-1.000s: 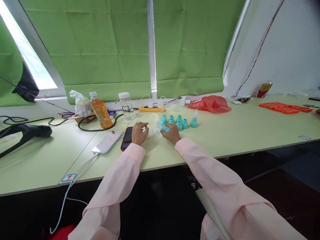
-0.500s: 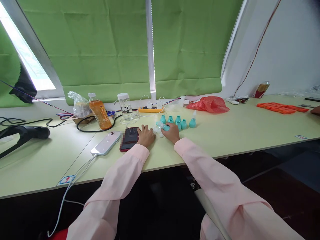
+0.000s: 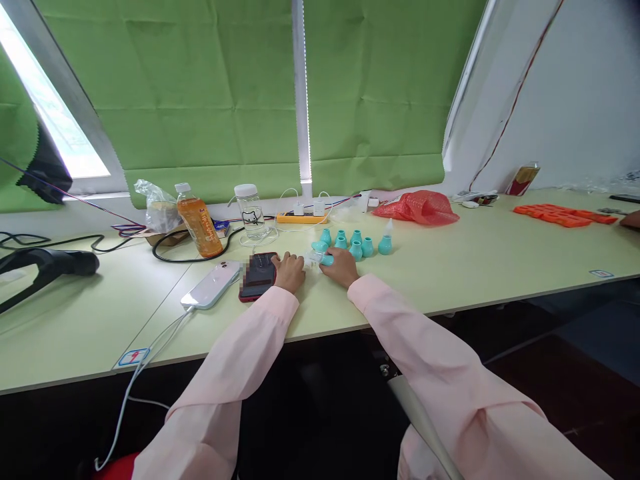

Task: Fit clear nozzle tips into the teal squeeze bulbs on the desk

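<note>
My right hand (image 3: 341, 268) is closed around a teal rubber bulb (image 3: 327, 260) that points left. Clear plastic nozzle pieces (image 3: 314, 256) lie between the bulb and my left hand (image 3: 290, 271). The bent fingers of my left hand reach the left end of this clear plastic, and their exact grip is partly hidden. The outer side of that hand touches a dark phone (image 3: 258, 277) in a red case. Another teal bulb (image 3: 319, 246) lies just beyond my right fingers. Several teal bulbs (image 3: 355, 251) stand behind, and one at the right (image 3: 385, 245) carries a clear pointed nozzle.
A white phone (image 3: 212, 285) with a cable lies left. Behind are an orange drink bottle (image 3: 201, 223), a clear jar (image 3: 251, 217), a yellow power strip (image 3: 301, 218) and red bubble wrap (image 3: 419, 207). Orange pieces (image 3: 555, 215) lie far right, near another person's hand (image 3: 633, 221).
My right hand has turned the teal bulb and brought it lower, toward my left hand. My left fingers have drawn slightly inward and left beside the clear plastic.
</note>
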`<state>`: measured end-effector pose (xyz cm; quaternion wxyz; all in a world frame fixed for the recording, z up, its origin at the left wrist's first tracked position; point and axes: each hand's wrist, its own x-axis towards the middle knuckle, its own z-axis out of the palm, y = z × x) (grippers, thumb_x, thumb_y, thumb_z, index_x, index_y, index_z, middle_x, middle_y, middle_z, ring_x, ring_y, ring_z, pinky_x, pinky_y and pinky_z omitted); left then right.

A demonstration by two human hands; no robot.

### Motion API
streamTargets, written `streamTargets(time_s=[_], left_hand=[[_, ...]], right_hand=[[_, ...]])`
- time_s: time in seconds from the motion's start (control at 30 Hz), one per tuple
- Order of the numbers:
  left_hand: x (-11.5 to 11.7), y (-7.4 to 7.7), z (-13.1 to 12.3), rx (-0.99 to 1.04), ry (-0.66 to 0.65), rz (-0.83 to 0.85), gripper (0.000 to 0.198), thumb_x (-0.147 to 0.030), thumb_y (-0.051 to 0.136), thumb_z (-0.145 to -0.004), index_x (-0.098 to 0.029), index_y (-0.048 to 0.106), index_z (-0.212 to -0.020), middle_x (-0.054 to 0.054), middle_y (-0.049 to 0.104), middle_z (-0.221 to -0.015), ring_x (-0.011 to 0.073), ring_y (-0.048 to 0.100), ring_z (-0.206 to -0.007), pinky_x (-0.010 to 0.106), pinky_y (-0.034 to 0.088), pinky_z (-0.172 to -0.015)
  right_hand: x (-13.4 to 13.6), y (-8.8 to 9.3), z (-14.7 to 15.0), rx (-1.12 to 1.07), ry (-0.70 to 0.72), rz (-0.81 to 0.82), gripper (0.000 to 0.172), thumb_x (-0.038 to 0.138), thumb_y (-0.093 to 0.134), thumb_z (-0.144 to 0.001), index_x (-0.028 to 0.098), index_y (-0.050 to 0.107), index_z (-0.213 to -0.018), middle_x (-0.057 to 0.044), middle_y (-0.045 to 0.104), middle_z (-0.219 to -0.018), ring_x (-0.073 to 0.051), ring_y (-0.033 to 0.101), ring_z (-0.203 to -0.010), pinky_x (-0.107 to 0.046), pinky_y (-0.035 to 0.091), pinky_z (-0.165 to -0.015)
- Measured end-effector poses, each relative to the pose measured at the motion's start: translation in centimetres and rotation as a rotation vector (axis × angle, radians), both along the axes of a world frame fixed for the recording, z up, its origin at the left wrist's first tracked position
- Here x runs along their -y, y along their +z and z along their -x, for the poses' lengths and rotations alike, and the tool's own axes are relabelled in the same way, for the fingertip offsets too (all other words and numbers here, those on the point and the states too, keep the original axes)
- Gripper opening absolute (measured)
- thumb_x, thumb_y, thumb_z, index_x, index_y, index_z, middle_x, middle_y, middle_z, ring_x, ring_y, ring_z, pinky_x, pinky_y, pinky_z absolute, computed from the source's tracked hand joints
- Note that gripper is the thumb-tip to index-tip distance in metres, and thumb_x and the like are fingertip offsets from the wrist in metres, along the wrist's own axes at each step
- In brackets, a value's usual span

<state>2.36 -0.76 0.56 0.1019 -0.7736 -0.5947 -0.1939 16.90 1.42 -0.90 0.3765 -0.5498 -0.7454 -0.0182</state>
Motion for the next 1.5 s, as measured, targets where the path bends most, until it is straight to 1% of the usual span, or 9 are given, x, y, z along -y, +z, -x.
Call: streamTargets(time_s=[0.23, 0.37, 0.43, 0.6, 0.83, 0.93, 1.1, 1.3, 1.5], left_hand=[[-0.2, 0.5, 0.6, 0.121, -0.006, 0.006, 0.024, -0.022, 0.044, -0.075, -0.02, 0.058, -0.094, 0.007, 0.064, -0.084, 0.0238, 0.052, -0.083, 0.038, 0.03, -0.07], [-0.2, 0.1, 0.5, 0.095, -0.076, 0.052, 0.019, -0.029, 0.049, -0.072, -0.018, 0.063, -0.069, 0.008, 0.064, -0.072, 0.0265, 0.052, -0.081, 0.038, 0.031, -0.069], [-0.1, -0.1, 0.2, 0.075, -0.108, 0.052, 0.022, -0.03, 0.048, -0.073, -0.017, 0.062, -0.063, 0.01, 0.064, -0.074, 0.0281, 0.05, -0.086, 0.038, 0.031, -0.071], [-0.1, -0.4, -0.1, 0.068, -0.152, 0.072, 0.023, -0.036, 0.052, -0.071, -0.015, 0.061, -0.067, 0.012, 0.062, -0.072, 0.0267, 0.053, -0.082, 0.035, 0.034, -0.071], [-0.2, -0.1, 0.5, 0.196, -0.226, 0.119, 0.021, -0.038, 0.065, -0.056, -0.018, 0.062, -0.06, 0.004, 0.059, -0.054, 0.0207, 0.057, -0.059, 0.027, 0.037, -0.053], [-0.3, 0.6, 1.3, 0.311, -0.236, 0.087, 0.023, -0.039, 0.058, -0.065, -0.017, 0.063, -0.07, 0.002, 0.06, -0.056, 0.0152, 0.056, -0.054, 0.024, 0.039, -0.051], [-0.8, 0.9, 2.2, 0.443, -0.214, 0.024, 0.027, -0.032, 0.049, -0.072, -0.013, 0.058, -0.089, 0.005, 0.063, -0.072, 0.0136, 0.058, -0.062, 0.023, 0.043, -0.056], [-0.9, -0.4, 1.6, 0.378, -0.239, 0.101, 0.009, -0.014, 0.057, -0.059, -0.014, 0.06, -0.068, 0.002, 0.058, -0.057, 0.0172, 0.055, -0.06, 0.029, 0.043, -0.06], [-0.5, -0.5, 1.1, 0.425, -0.279, 0.102, 0.014, -0.007, 0.06, -0.054, -0.017, 0.058, -0.064, 0.005, 0.057, -0.076, 0.0232, 0.049, -0.089, 0.034, 0.04, -0.078]], right_hand=[[0.1, 0.0, 0.0, 0.033, 0.003, 0.006, 0.015, 0.025, 0.051, -0.06, 0.018, 0.055, -0.072, -0.003, 0.059, -0.073, -0.019, 0.051, -0.073, -0.025, 0.031, -0.056], [0.2, 0.0, 0.0, 0.041, -0.009, 0.019, 0.014, 0.024, 0.051, -0.06, 0.018, 0.055, -0.072, -0.004, 0.059, -0.074, -0.019, 0.051, -0.074, -0.025, 0.03, -0.053], [0.2, -0.1, 0.0, 0.044, -0.016, 0.031, 0.014, 0.024, 0.051, -0.06, 0.017, 0.055, -0.072, -0.004, 0.059, -0.074, -0.02, 0.051, -0.073, -0.025, 0.03, -0.053], [0.3, 0.0, 0.1, 0.047, -0.019, 0.048, 0.015, 0.026, 0.051, -0.061, 0.018, 0.055, -0.073, -0.005, 0.059, -0.075, -0.02, 0.051, -0.074, -0.026, 0.031, -0.054], [0.4, 0.1, 0.1, 0.054, -0.026, 0.056, 0.011, 0.026, 0.052, -0.06, 0.018, 0.054, -0.068, -0.004, 0.059, -0.071, -0.02, 0.052, -0.071, -0.026, 0.03, -0.052], [0.5, 0.2, 0.2, 0.051, -0.026, 0.054, 0.012, 0.028, 0.051, -0.062, 0.018, 0.054, -0.068, -0.005, 0.059, -0.071, -0.02, 0.052, -0.07, -0.026, 0.03, -0.051], [0.5, 0.3, 0.2, 0.05, -0.027, 0.052, 0.013, 0.029, 0.051, -0.063, 0.018, 0.055, -0.068, -0.005, 0.059, -0.071, -0.02, 0.052, -0.07, -0.026, 0.029, -0.051], [0.6, 0.1, 0.3, 0.064, -0.039, 0.074, 0.013, 0.028, 0.052, -0.061, 0.018, 0.056, -0.068, -0.005, 0.058, -0.069, -0.019, 0.052, -0.068, -0.025, 0.029, -0.051], [0.7, 0.2, 0.2, 0.074, -0.046, 0.083, 0.016, 0.029, 0.052, -0.062, 0.016, 0.057, -0.07, -0.004, 0.059, -0.07, -0.018, 0.052, -0.069, -0.024, 0.03, -0.051]])
